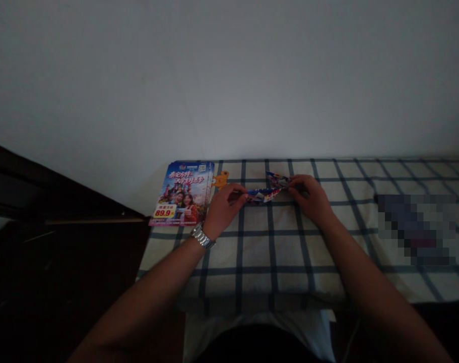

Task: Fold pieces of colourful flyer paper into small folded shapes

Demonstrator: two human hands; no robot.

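A folded paper (257,195), printed in blue and other colours, is held between my two hands just above the table. My left hand (225,204), with a metal watch (202,236) on its wrist, pinches the paper's left end. On the other side, my right hand (308,194) grips it near a pointed flap that sticks up at the back. The exact folds are too small and dark to make out. Left of my left hand lies a stack of printed flyers (182,194), close beside my wrist.
A checked cloth (255,252) covers the table, which meets a plain wall (229,80) at the back. An orange cartoon figure (220,179) shows beside the flyers. To the right lies a blurred-out dark object (414,229). Dark floor lies beyond the table's left edge.
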